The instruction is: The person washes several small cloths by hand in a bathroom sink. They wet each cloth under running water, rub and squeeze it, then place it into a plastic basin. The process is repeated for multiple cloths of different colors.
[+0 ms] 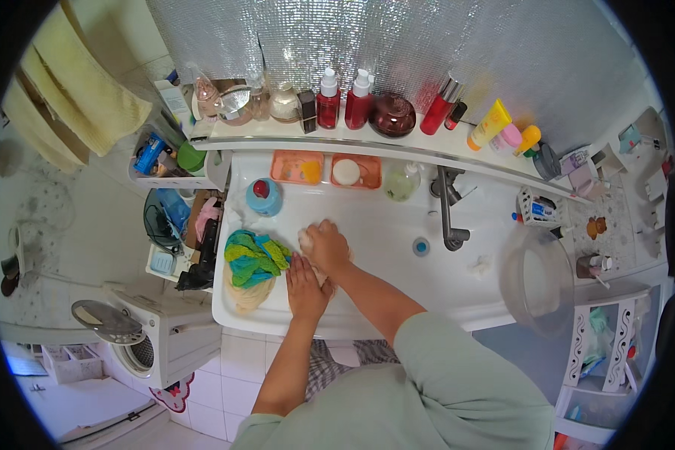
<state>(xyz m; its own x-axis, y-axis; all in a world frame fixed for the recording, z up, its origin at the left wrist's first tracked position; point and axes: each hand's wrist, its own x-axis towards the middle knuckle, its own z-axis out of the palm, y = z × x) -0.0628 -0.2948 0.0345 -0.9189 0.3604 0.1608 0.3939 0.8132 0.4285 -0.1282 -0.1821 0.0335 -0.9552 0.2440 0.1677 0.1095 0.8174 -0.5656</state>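
Observation:
My left hand lies flat, palm down, with its fingers stretched out over a pale beige cloth in the white basin. Just beyond it, my right hand is curled over part of the pale cloth, with white material that looks like suds or fabric showing at its fingertips. The hands nearly touch and hide most of this cloth. Left of them, a bunched green and blue cloth rests on a cream cloth.
A blue bottle with a red cap stands behind the cloths. Along the back sit two soap dishes and a clear pump bottle. A dark faucet overhangs the drain. A translucent tub leans at right; bottles crowd the shelf.

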